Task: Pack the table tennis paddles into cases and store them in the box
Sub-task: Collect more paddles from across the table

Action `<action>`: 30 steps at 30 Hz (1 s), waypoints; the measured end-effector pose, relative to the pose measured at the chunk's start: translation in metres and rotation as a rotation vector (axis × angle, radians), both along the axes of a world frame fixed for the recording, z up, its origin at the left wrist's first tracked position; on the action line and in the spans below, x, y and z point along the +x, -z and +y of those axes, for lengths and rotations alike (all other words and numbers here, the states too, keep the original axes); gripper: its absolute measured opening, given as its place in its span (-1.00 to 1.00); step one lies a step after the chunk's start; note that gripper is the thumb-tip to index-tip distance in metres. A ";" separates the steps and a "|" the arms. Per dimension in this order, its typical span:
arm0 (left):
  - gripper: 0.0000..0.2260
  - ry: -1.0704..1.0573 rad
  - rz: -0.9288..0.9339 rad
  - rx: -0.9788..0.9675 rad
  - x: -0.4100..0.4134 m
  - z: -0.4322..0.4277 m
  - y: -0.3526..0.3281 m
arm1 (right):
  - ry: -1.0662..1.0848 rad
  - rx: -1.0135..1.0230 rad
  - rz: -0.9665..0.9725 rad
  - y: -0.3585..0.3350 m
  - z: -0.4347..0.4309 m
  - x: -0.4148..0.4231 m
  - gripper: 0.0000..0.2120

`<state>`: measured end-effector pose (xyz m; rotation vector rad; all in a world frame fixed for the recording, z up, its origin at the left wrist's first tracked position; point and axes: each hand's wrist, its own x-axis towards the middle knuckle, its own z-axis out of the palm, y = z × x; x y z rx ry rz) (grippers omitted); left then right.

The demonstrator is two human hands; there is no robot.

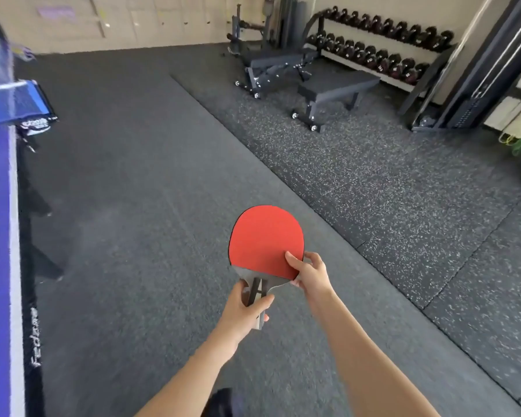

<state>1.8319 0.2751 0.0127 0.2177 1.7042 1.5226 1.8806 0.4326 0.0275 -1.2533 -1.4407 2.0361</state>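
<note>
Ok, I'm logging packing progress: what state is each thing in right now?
Table tennis paddle: uncased, red side up, held in the air by both hands.
Left hand: grips the paddle's handle.
Right hand: pinches the edge of the paddle's blade.
Dumbbells: racked.

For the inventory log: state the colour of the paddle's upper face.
The paddle face is red; head view.
</note>
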 end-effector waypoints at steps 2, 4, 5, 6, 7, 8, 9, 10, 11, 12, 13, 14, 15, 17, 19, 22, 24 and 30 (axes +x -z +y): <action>-0.74 -0.072 -0.001 -0.002 -0.028 0.014 0.001 | -0.069 -0.007 0.002 0.003 0.017 -0.040 -0.59; -0.73 -0.143 -0.003 -0.007 -0.062 0.029 0.004 | -0.136 -0.030 0.010 0.007 0.034 -0.087 -0.61; -0.72 -0.177 -0.006 -0.012 -0.082 0.037 0.006 | -0.167 -0.039 0.012 0.010 0.041 -0.111 -0.63; -0.71 -0.207 -0.007 -0.014 -0.102 0.044 0.008 | -0.194 -0.040 0.013 0.012 0.048 -0.136 -0.64; -0.71 -0.233 -0.005 -0.013 -0.124 0.051 0.010 | -0.216 -0.033 0.012 0.014 0.055 -0.162 -0.64; -0.71 -0.258 -0.004 -0.005 -0.147 0.059 0.012 | -0.236 -0.023 0.010 0.016 0.063 -0.190 -0.63; -0.72 -0.282 -0.007 0.003 -0.170 0.068 0.014 | -0.254 -0.016 0.007 0.016 0.071 -0.217 -0.61; -0.72 -0.301 -0.011 0.014 -0.194 0.077 0.014 | -0.269 -0.013 0.003 0.017 0.080 -0.244 -0.60; -0.72 -0.316 -0.016 0.022 -0.218 0.086 0.013 | -0.284 -0.011 -0.006 0.016 0.089 -0.271 -0.58; -0.71 -0.326 -0.019 0.029 -0.242 0.095 0.011 | -0.298 -0.007 -0.018 0.014 0.099 -0.297 -0.57; -0.71 -0.334 -0.016 0.032 -0.265 0.103 0.010 | -0.311 0.001 -0.024 0.013 0.108 -0.323 -0.56; -0.71 -0.338 -0.011 0.036 -0.289 0.112 0.009 | -0.321 0.010 -0.023 0.011 0.117 -0.348 -0.56; -0.70 -0.343 -0.005 0.038 -0.312 0.120 0.007 | -0.327 0.018 -0.019 0.007 0.125 -0.371 -0.56; -0.71 -0.351 0.009 0.030 -0.357 0.136 0.003 | -0.341 0.028 -0.019 0.003 0.141 -0.416 -0.54; -0.72 -0.360 0.019 0.015 -0.398 0.151 0.000 | -0.367 0.031 -0.027 0.000 0.157 -0.458 -0.56; -0.70 -0.388 0.000 0.022 -0.459 0.175 0.001 | -0.425 0.069 -0.035 -0.001 0.183 -0.524 -0.58; -0.71 -0.421 -0.007 0.030 -0.501 0.194 0.004 | -0.461 0.084 -0.044 0.003 0.202 -0.571 -0.56; -0.72 -0.563 -0.004 0.005 -0.633 0.259 0.012 | -0.593 0.114 -0.033 0.011 0.262 -0.725 -0.58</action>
